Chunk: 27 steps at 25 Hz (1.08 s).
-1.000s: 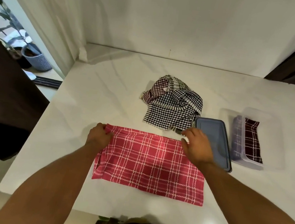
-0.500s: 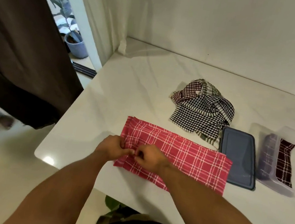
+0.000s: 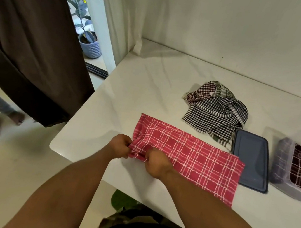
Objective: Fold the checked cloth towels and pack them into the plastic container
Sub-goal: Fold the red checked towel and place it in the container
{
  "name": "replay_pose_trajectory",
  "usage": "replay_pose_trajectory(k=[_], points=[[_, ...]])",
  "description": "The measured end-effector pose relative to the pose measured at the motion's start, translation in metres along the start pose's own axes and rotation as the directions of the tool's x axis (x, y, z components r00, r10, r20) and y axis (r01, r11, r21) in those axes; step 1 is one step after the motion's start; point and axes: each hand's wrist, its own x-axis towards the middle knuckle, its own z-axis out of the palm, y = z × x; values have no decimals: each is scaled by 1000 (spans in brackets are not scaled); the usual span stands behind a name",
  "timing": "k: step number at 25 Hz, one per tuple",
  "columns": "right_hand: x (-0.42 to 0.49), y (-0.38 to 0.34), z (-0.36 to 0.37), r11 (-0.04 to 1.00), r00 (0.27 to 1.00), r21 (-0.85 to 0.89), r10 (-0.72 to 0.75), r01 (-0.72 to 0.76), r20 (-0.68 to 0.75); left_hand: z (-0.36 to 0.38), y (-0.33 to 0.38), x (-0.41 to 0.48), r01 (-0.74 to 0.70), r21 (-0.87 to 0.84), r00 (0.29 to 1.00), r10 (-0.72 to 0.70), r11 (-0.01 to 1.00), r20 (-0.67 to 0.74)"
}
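Pinching the red checked towel, spread left of the plastic container, at its farthest end; my left hand and right hand both curl on the hem. Light and limp, I judge: grip corners.

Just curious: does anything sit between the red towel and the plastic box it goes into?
Yes: the blue lid lies flat on the table between the red towel and the open plastic container. Being low, the towel can probably pass over it.

Both hands, left, right, pinching red checked towel corner, white table
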Motion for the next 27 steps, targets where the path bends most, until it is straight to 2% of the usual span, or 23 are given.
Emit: replay_pose_trajectory(k=[2,6,8,10,11,12,13,15,17,18,20,22,23,25,27], points=[[-2,7,-6,999,1000,44,1,-1,1,-1,1,2,50,-173,998,-55,984,-20],[-11,12,-6,999,1000,47,-13,13,13,3,9,7,83,-164,994,-93,983,-55],[-14,13,-6,999,1000,36,-22,21,15,4,11,8,24,8,996,-23,1000,-83],[-16,13,-7,999,999,24,-42,41,29,2,10,6,-60,368,997,73,928,-22],[-16,13,-6,999,998,15,-53,52,35,1,8,7,-82,468,995,101,880,-16],[-16,12,-5,998,998,8,-56,56,39,2,7,8,-89,467,993,116,880,-31],[-16,12,-4,999,998,3,-53,53,41,3,7,10,-87,390,990,122,917,-65],[-16,14,-3,999,999,3,-41,41,31,6,10,16,-34,92,984,49,995,-170],[-17,18,-3,999,999,25,-36,35,35,7,16,21,30,-173,977,-65,985,-201],[-17,20,-3,998,999,46,-33,32,34,6,18,23,50,-240,975,-99,970,-198],[-18,24,-3,993,1000,122,3,-3,3,7,18,22,75,-263,987,-110,962,-122],[-18,27,-4,978,997,202,55,-44,-53,7,16,19,90,-224,996,-89,970,16],[-17,29,-4,973,995,225,69,-51,-72,6,15,18,106,-178,992,-93,978,83],[-18,31,-7,965,990,253,94,-64,-110,3,10,17,109,19,976,-111,994,187],[-19,35,-9,955,981,286,120,-72,-152,0,9,16,131,157,958,-166,979,232]])
